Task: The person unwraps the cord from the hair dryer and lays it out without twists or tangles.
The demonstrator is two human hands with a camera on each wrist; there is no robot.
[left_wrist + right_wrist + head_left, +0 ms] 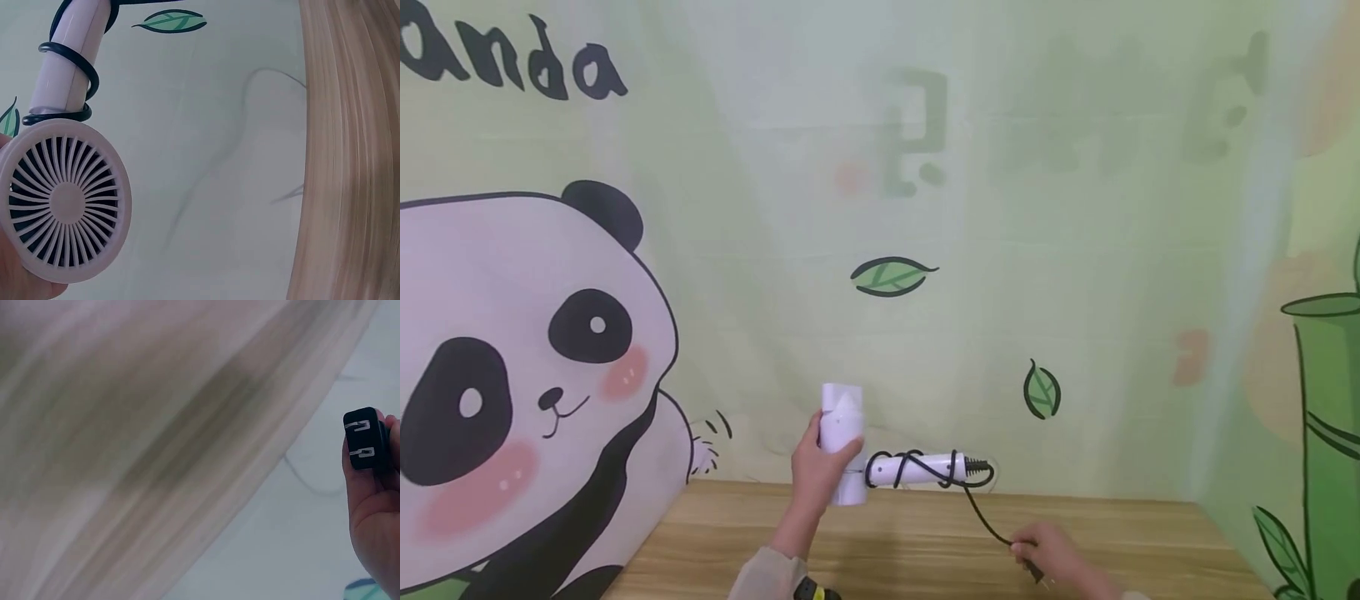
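A white hair dryer (842,425) is held up above the wooden table, its barrel gripped by my left hand (820,475). The handle (917,469) points right, with the black cord (912,457) wound round it in several loops. In the left wrist view the round slotted grille (67,203) at the barrel's end faces the camera. From the handle's end the cord runs down to my right hand (1048,554), which pinches it close to the two-pin plug (1034,572). The plug's prongs (362,452) show in the right wrist view.
The wooden table (940,542) spans the lower part of the head view. Behind it hangs a pale green backdrop (1075,250) printed with a panda (550,367), leaves and bamboo. A black and yellow item (816,590) sits at the left wrist.
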